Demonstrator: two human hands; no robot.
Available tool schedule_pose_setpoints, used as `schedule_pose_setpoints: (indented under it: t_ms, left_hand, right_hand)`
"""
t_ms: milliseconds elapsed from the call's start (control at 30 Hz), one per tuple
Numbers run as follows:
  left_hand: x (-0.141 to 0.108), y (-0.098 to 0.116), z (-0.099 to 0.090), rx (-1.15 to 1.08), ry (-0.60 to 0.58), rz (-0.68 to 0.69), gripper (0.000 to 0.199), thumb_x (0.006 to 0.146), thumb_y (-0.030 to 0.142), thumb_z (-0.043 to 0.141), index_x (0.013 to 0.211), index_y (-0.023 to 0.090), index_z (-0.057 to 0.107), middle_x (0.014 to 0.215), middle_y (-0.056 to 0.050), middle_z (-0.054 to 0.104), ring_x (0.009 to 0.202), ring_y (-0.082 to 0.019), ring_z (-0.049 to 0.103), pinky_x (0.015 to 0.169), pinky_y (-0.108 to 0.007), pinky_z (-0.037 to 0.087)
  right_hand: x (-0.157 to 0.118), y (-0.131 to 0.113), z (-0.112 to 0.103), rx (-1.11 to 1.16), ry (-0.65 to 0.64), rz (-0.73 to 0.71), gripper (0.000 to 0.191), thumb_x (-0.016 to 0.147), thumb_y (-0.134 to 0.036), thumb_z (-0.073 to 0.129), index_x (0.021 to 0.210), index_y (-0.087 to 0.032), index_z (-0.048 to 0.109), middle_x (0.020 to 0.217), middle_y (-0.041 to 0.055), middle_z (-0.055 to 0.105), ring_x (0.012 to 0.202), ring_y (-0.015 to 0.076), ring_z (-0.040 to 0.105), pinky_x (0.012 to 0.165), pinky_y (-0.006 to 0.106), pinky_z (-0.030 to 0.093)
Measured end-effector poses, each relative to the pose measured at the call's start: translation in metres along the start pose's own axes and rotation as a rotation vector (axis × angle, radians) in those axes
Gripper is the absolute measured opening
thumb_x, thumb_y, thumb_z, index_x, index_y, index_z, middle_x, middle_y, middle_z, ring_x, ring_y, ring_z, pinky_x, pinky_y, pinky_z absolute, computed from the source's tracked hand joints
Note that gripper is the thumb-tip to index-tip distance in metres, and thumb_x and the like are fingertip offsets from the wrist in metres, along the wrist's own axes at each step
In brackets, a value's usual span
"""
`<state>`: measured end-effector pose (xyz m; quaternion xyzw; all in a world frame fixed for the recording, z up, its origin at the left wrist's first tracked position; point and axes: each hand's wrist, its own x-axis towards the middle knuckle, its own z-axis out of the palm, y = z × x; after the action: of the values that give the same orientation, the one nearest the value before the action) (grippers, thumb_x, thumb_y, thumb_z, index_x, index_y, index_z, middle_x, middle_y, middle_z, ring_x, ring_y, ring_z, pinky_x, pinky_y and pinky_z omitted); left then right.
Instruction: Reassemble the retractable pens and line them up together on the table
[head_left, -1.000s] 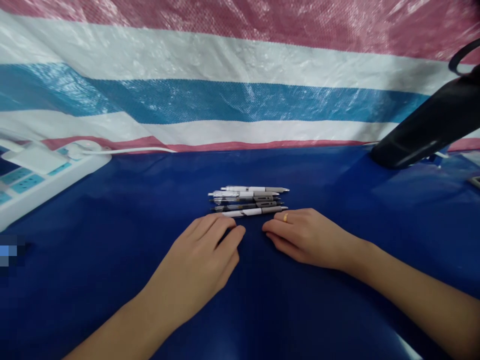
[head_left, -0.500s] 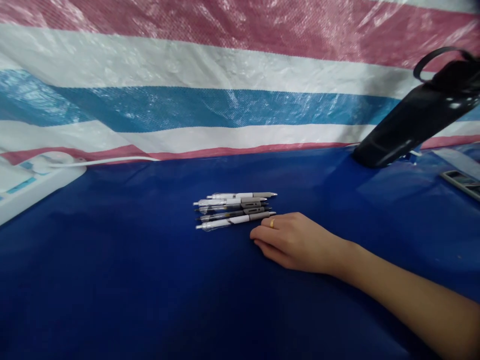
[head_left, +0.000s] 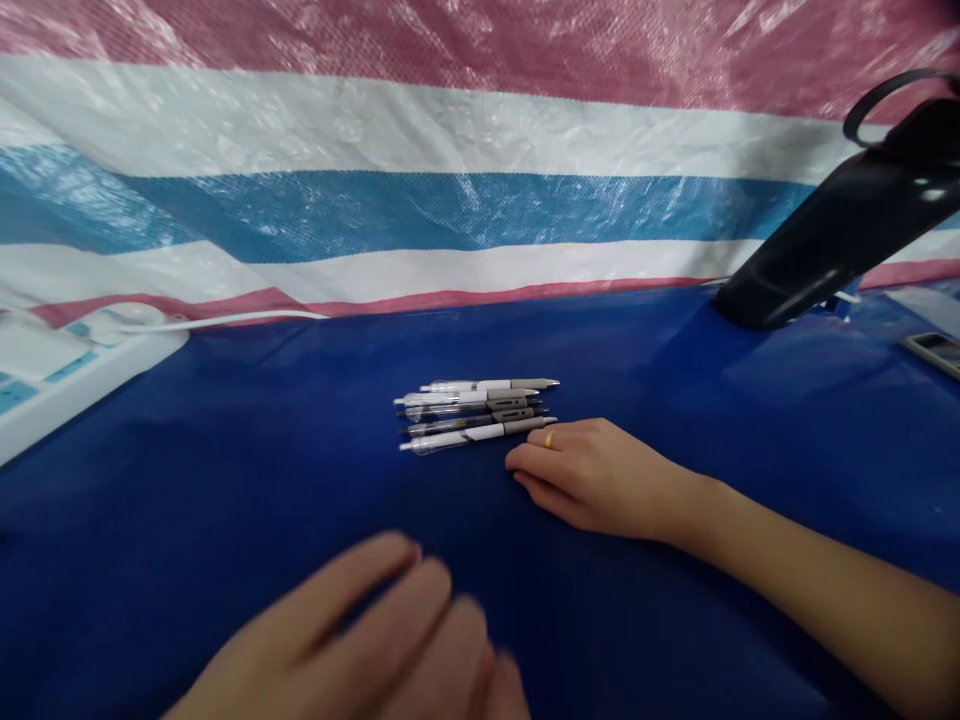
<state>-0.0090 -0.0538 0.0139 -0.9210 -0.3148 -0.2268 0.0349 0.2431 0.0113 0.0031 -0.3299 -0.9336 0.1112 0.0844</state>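
fingers of the left hand spread open at the bottom edge of the view, smeared by motion blur and gripping nothing, with dark blue sheeting beneath them. fingers of the right hand lie relaxed and lightly curled, released rather than clenched, with a plain gold ring on one. their tips rest just beside five slim retractable pens of white and grey barrels with clear plastic sections and pointed grey tips. the pens lie flat in a tight, nearly parallel row at the middle of the worktop, a glossy navy-blue vinyl sheet, and seem grouped so that either hand can reach them easily. the nearest pen sits slightly askew from the others. further left, a white plastic power strip with teal panels rests at the worktop's edge, a thin white cable running along the back. at the far right, a tapered glossy black plastic object with a looped strap leans up from the surface, its purpose hard to tell. behind everything hangs a creased woven plastic tarpaulin in red, white and blue stripes, closing off the back of the worktop.
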Motion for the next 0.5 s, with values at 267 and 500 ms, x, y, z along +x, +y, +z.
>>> schedule_pose_setpoints:
  t_ms: [267, 500]
  left_hand:
    - [0.034, -0.035, 0.012, 0.058, -0.04, 0.002, 0.024, 0.081, 0.016, 0.051, 0.103, 0.018, 0.057, 0.088, -0.005, 0.06, 0.085, -0.02, 0.057, 0.078, -0.037, 0.048]
    - [0.029, -0.042, 0.016, -0.095, -0.08, -0.187, 0.021, 0.084, 0.02, 0.047, 0.102, 0.018, 0.058, 0.093, -0.005, 0.059, 0.082, -0.017, 0.056, 0.075, -0.033, 0.047]
  right_hand:
    - [0.0, 0.0, 0.001, 0.007, -0.01, 0.006, 0.016, 0.09, -0.022, 0.04, 0.096, -0.017, 0.054, 0.079, 0.0028, 0.058, 0.073, 0.013, 0.053, 0.069, 0.026, 0.038]
    - [0.0, 0.0, 0.001, 0.002, -0.026, 0.008, 0.016, 0.09, -0.021, 0.041, 0.098, -0.017, 0.054, 0.081, 0.003, 0.058, 0.074, 0.0135, 0.054, 0.07, 0.026, 0.039]
